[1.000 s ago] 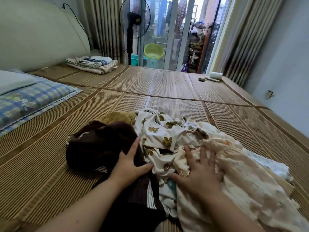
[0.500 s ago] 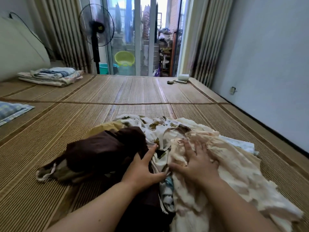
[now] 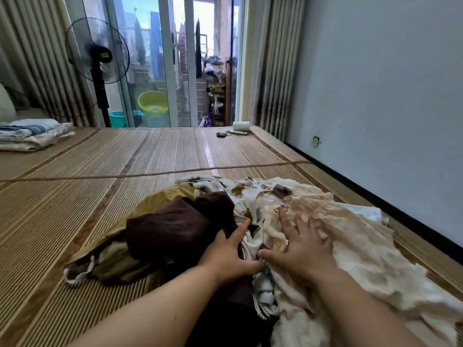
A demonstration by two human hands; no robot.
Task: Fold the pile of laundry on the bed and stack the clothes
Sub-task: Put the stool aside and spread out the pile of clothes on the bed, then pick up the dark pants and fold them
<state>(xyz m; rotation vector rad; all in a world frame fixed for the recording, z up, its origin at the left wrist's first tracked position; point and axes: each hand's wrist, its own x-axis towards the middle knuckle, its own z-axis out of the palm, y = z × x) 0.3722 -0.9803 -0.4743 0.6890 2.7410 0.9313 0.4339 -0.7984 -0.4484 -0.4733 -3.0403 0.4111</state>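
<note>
so the view had swung right since a second before, the pillow gone from frame, only the folded stack [image 3: 30, 136] left at far left. the pile [image 3: 225, 234] sat unfolded on the bed [image 3: 75, 196] right in front. left hand [image 3: 226, 256] lay spread on the brown piece [image 3: 172, 229], barely shifted. right hand [image 3: 304, 249] lay flat, fingers fanned, on the cream piece [image 3: 355, 249], gripping nothing. my guess: sorting had only begun, nothing picked out yet.

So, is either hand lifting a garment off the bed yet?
No: the left hand and right hand lie flat on the pile.
</note>
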